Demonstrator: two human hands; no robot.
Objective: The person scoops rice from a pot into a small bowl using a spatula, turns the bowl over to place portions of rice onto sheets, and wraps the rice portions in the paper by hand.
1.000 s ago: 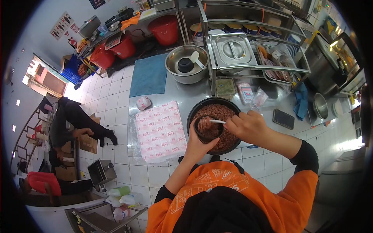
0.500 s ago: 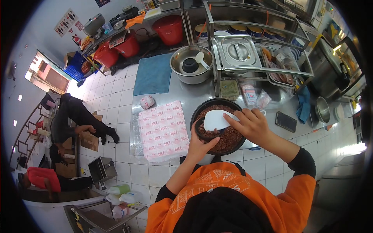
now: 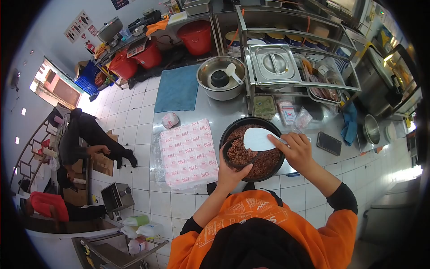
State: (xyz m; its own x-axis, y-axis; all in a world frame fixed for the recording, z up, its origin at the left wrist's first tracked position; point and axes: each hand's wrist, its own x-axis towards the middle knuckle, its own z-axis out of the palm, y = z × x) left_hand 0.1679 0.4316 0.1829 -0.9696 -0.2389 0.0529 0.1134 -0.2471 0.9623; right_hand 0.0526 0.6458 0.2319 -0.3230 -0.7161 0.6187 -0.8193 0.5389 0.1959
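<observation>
Sm. dark bowl (image 3: 229, 164) w/ reddish-brown grains (image 3: 241, 151) sits over the L part of the big black pot (image 3: 229, 127), held there by L hand (image 3: 231, 175): curled round it, thumb along the near side, fingers at the L side. R hand (image 3: 296, 151) pinches the handle of the white paddle (image 3: 257, 139), thumb & fingers closed on it; blade is flat-ish, over the pot, its L end at the bowl's R edge. More of the same grains in the pot around & R of the bowl.

Pot is on the steel table (image 3: 214, 117), near edge. L of pot: stack of printed paper (image 3: 189, 154), w/ a wrapped bundle (image 3: 170, 120) at its top L corner. Beyond that, blue cloth (image 3: 176, 89) lies flat; just R of it, steel basin (image 3: 204, 85) holding a black cup (image 3: 219, 79) & white scoop (image 3: 233, 72).

Behind pot: greenish tub (image 3: 264, 106), then red-white packet (image 3: 286, 112) & clear bag (image 3: 303, 119) side by side. Dark phone (image 3: 329, 143) is flat, R of R hand. Above the tub, metal rack (image 3: 250, 96) w/ lidded steel pan (image 3: 274, 63) & a tray of packed food (image 3: 324, 92), contents unclear.
</observation>
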